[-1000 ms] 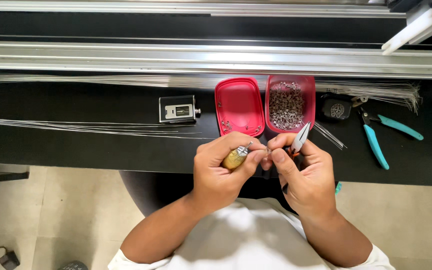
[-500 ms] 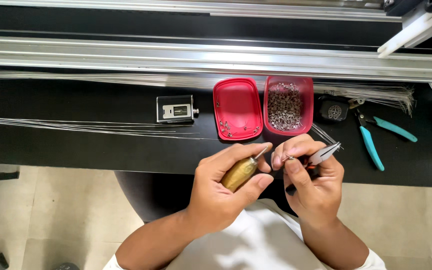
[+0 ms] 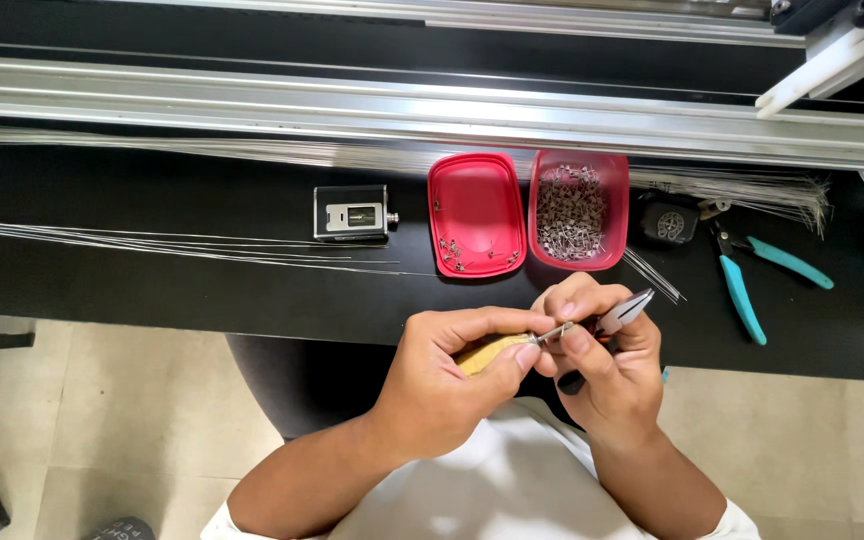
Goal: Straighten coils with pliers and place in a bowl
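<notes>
A small wooden handle (image 3: pixel 489 352) is held tight in the left hand (image 3: pixel 442 385), close to the body. Thin pliers (image 3: pixel 607 320) are gripped shut in the right hand (image 3: pixel 602 365), and their tip meets the handle's metal end. The handle looks light and hard, best held around its middle. The tiny part at the tip is hidden by fingers; it may be a pin. Farther off, on the black bench (image 3: pixel 152 290), a red tub (image 3: pixel 578 210) of small metal bits and its red lid (image 3: pixel 475 214) are seen.
</notes>
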